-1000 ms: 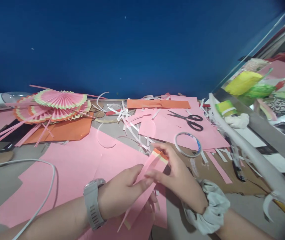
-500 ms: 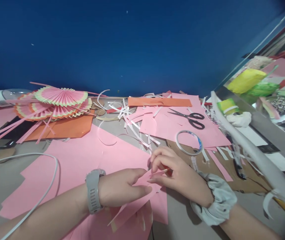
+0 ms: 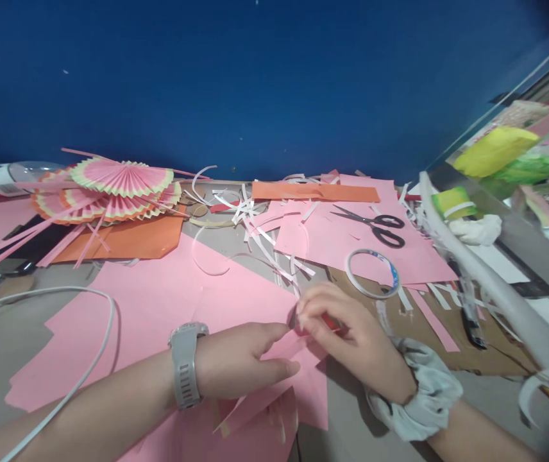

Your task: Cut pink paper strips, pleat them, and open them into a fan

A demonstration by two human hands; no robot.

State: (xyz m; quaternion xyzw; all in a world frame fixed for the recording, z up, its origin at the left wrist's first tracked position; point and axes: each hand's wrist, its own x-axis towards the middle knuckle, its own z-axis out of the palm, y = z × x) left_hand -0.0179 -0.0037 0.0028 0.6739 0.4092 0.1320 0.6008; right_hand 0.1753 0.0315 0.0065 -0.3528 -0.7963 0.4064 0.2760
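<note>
A folded pink paper piece (image 3: 267, 398) lies under my left hand (image 3: 240, 362), whose thumb and fingers grip it from the left. At its upper right end, my right hand (image 3: 346, 333) has its fingers bent together; a small red thing shows behind them, and what the fingertips hold is hidden. Large pink sheets (image 3: 154, 308) lie beneath and to the left. Beyond my right hand are a roll of tape (image 3: 373, 274) and black scissors (image 3: 375, 224) on another pink sheet (image 3: 322, 237).
Folded paper fans (image 3: 120, 192) sit at the back left, on an orange sheet (image 3: 125, 240). A white cable (image 3: 106, 340) crosses the left side. White paper strips (image 3: 260, 234) lie behind the hands. At right are a cutter (image 3: 471, 327) and a grey-white bar (image 3: 490, 263).
My right hand's fingers have shifted and drawn closer together at the paper's upper end. The table's things appear slightly further right in the view.
</note>
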